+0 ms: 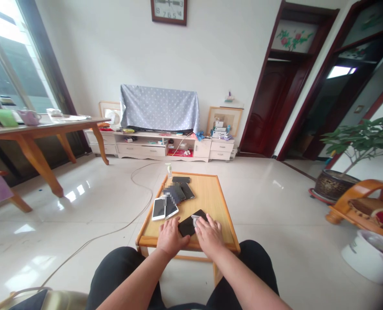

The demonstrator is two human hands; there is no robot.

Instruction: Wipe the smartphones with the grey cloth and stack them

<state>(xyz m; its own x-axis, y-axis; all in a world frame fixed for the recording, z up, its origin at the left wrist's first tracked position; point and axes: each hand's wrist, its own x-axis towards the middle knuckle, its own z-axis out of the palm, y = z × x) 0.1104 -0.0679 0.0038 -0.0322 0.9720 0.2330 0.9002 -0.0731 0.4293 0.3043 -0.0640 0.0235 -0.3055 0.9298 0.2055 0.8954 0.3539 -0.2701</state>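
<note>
A black phone [187, 226] lies slantwise near the close edge of the small wooden table [211, 193]. My left hand [171, 237] holds its left end, thumb on the near side and fingers on the far side. On the phone's right part, my right hand [210, 233] presses a small whitish wipe [195, 220] against the glass with its fingers. Just beyond my left hand lie two white-framed phones [158, 209], partly overlapping. Farther back are dark phones [187, 190], partly blurred out, and another dark phone [180, 179] near the far edge.
A small pump bottle [168, 170] stands at the table's far left corner. Along the floor on the left runs a cable [114, 232]. A dining table [49, 129] is at left; a potted plant [335, 185], wooden chair [366, 202] and white bucket [369, 256] stand at right.
</note>
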